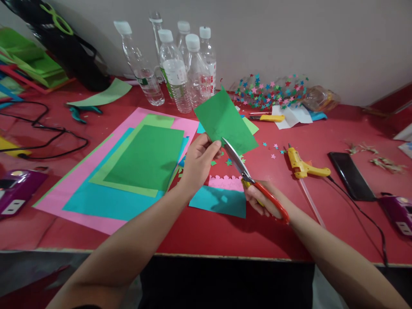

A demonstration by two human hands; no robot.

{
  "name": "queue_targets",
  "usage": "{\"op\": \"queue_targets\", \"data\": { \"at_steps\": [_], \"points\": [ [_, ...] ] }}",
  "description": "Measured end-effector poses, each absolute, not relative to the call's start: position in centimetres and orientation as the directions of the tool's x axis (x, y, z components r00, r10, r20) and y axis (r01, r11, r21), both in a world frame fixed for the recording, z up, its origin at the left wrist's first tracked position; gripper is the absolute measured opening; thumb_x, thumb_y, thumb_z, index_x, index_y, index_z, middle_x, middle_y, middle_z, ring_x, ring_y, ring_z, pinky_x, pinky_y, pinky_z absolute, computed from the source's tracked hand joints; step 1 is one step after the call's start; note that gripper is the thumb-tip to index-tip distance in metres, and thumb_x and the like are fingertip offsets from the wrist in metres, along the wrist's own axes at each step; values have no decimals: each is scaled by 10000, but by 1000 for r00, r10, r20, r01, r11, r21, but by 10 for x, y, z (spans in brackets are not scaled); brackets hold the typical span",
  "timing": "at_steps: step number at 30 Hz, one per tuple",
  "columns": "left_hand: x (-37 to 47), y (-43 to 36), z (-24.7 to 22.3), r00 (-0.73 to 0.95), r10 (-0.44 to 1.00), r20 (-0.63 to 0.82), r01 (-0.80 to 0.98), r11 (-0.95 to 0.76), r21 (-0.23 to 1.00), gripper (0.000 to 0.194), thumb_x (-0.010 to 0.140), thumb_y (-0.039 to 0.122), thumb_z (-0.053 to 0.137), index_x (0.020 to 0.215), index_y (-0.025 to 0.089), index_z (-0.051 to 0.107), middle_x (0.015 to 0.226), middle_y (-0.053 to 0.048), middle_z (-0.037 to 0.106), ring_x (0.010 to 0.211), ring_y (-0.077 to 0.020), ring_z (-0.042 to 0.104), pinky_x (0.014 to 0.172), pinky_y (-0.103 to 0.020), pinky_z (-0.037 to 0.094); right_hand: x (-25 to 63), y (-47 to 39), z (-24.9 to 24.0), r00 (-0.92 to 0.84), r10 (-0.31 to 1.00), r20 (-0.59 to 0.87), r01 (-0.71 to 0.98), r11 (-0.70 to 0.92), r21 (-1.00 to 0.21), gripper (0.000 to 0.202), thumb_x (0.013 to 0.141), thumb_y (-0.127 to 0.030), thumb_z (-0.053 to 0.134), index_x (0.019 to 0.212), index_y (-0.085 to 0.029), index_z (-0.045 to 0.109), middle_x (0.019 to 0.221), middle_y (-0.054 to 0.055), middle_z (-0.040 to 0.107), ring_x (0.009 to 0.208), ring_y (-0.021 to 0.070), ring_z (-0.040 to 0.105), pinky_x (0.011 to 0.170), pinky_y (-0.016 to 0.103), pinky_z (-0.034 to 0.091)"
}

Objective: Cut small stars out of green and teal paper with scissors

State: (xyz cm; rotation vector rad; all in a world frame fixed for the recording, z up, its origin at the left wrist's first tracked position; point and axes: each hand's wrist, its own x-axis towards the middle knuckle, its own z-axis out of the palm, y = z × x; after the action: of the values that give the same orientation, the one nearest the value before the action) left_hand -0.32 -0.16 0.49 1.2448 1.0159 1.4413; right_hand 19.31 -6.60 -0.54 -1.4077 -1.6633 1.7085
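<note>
My left hand (202,159) pinches the lower left edge of a dark green sheet of paper (227,120), held up tilted above the table. My right hand (262,199) grips a pair of scissors (270,198) with red and yellow handles. Their blades point up and to the left, with the tips at the sheet's lower edge near my left thumb. Whether the blades are parted is hard to make out. Below the sheet lie a blue piece of paper (219,201) and a pink strip (225,183) with a notched edge. Small paper stars (273,152) are scattered nearby.
Stacked coloured sheets (144,159) lie at left. Several plastic bottles (174,73) stand against the wall. A star-covered bottle (270,91) lies at the back, near a yellow cutter (272,118). On the right are a yellow glue gun (304,165), its cord and a phone (350,176).
</note>
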Motion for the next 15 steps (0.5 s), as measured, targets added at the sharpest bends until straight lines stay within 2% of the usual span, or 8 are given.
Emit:
{"op": "queue_targets", "data": {
  "at_steps": [15],
  "points": [
    [2,-5,-4,-51,981,188,-237,-195,952,137,829,255,577,716,191,536,645,35,540,607,-73,498,593,-224,401,186,-72,-6,-429,822,-375,300,-262,-917,489,830,-667,431,720,-191,458,374,-84,421,289,57,345,331,178,310]
  ]
}}
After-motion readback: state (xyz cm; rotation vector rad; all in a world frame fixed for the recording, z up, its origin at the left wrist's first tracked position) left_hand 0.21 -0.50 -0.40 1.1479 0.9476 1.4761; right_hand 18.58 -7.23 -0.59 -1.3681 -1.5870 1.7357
